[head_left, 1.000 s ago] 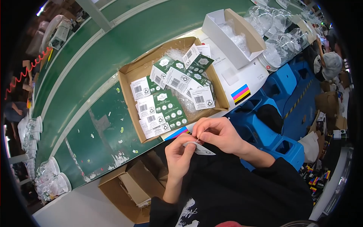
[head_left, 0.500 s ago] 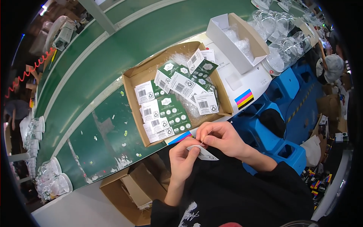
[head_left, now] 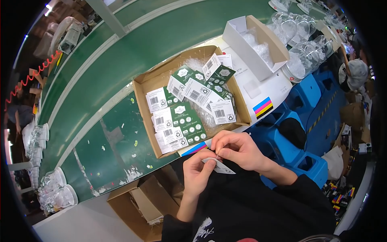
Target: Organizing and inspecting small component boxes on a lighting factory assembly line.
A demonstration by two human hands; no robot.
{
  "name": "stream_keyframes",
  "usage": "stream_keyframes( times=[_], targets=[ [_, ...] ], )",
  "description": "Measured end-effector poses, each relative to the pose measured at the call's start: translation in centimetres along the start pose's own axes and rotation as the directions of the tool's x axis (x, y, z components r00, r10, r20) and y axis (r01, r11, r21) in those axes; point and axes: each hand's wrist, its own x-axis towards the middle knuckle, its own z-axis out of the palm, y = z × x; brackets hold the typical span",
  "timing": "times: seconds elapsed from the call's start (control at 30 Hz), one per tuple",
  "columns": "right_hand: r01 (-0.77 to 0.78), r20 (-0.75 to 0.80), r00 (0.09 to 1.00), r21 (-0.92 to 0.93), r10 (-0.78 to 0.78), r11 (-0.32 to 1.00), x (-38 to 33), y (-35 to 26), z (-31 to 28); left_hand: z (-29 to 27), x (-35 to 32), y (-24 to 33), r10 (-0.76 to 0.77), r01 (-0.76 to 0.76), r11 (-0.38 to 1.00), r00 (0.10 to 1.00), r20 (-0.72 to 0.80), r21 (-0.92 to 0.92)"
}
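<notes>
Close to my body, my left hand (head_left: 196, 173) pinches a small white printed card (head_left: 224, 168) between thumb and fingers. My right hand (head_left: 241, 151) has its thumb and fingertips pressed together at the card's upper edge, touching or nearly touching the left fingertips. Something thin seems to be between the right fingertips, too small to make out. Just beyond both hands lies a shallow open cardboard box (head_left: 140, 105). Inside it are several green-and-white folded cards (head_left: 183, 115) with barcodes, and clear plastic strands (head_left: 195, 63) show among them.
Behind the box stands a white carton (head_left: 252, 52) with clear plastic inside. Clear domes on white bases (head_left: 297, 60) crowd the far right. Blue plastic stools (head_left: 308, 163) are at the right. An open brown carton (head_left: 129, 205) sits below the green table (head_left: 117, 149).
The scene has shifted slightly right and down in the picture. Both hands keep nearly the same pose at the card, with only slight finger movement.
</notes>
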Motion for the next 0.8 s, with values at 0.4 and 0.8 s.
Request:
stream_keyframes(
  times=[0.4,0.8],
  targets=[
    [0.074,0.04,0.997,-0.193,-0.068,0.978,-0.1,-0.2,0.2,-0.3,-0.3,0.1,-0.012,0.011,0.999,1.0,-0.014,-0.051],
    [0.093,-0.017,0.995,-0.262,-0.1,0.961,-0.2,-0.3,0.3,-0.9,-0.2,0.1,-0.061,0.061,0.998,0.998,0.003,-0.013]
  ],
)
